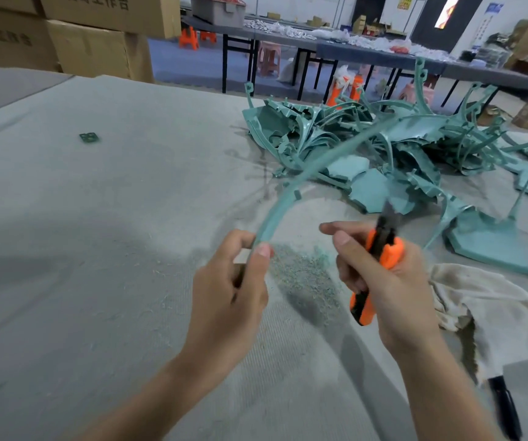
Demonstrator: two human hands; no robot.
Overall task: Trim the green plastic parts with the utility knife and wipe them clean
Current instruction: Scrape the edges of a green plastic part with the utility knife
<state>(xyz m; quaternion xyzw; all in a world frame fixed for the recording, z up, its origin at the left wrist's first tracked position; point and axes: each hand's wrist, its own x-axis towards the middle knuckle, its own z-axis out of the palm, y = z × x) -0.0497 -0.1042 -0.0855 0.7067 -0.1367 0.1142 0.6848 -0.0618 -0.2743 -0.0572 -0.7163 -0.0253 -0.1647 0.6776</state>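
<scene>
The left hand pinches the near end of a long curved green strip between thumb and curled fingers. From there the strip arches away toward 1 o'clock, over the grey felt table cover. Its far end blurs into the pile of green parts, so I cannot tell whether it rests there. At 3 o'clock from that hand, the right hand is wrapped around an orange utility knife, blade extended and pointing away, clear of the strip. The strip looks thin, light and springy. Held only by its tip it would likely bend and wobble under the blade, so a grip nearer the edge being trimmed seems wiser. Its glossy surface may slip. Green shavings lie between the hands, and a crumpled wiping cloth lies at 4 o'clock.
</scene>
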